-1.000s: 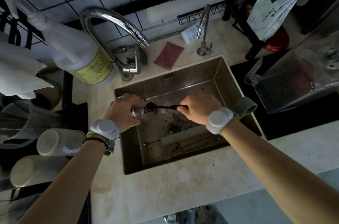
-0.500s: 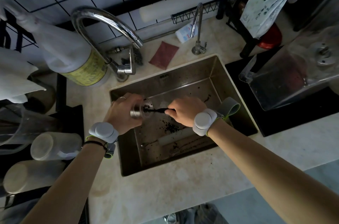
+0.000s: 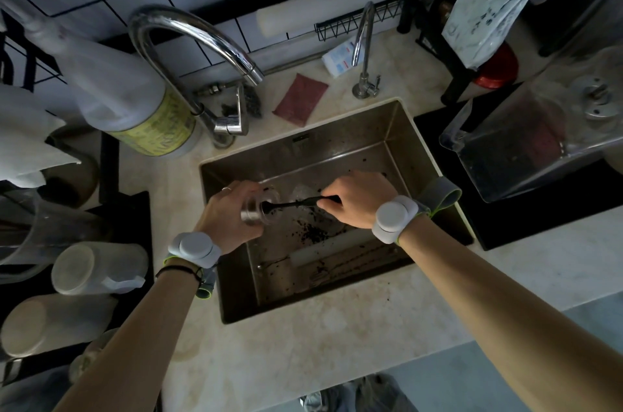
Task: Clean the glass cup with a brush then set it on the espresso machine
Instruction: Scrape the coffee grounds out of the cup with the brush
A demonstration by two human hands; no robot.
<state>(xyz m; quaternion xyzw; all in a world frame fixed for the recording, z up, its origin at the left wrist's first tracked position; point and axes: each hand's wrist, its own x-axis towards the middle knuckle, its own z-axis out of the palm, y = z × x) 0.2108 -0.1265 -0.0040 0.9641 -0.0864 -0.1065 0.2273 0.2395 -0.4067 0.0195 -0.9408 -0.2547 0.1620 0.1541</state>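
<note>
Over the steel sink (image 3: 397,135), my left hand (image 3: 229,219) grips a small glass cup (image 3: 258,209) with a metal base, held on its side with the mouth facing right. My right hand (image 3: 357,199) pinches the handle of a thin black brush (image 3: 296,204). The brush head sits inside the cup's mouth. Dark coffee grounds lie scattered on the sink floor below. The espresso machine does not show clearly in this view.
A tall chrome faucet (image 3: 188,37) arches over the sink's left rear, a thin second tap (image 3: 365,47) behind it. A spray bottle (image 3: 135,101) and pitchers (image 3: 97,268) crowd the left counter. A clear hopper (image 3: 526,141) on a black mat stands right. A red cloth (image 3: 300,98) lies behind.
The brush head has gone from outside the cup's mouth to inside it. Both hands stay over the sink, shifted slightly as the camera moved.
</note>
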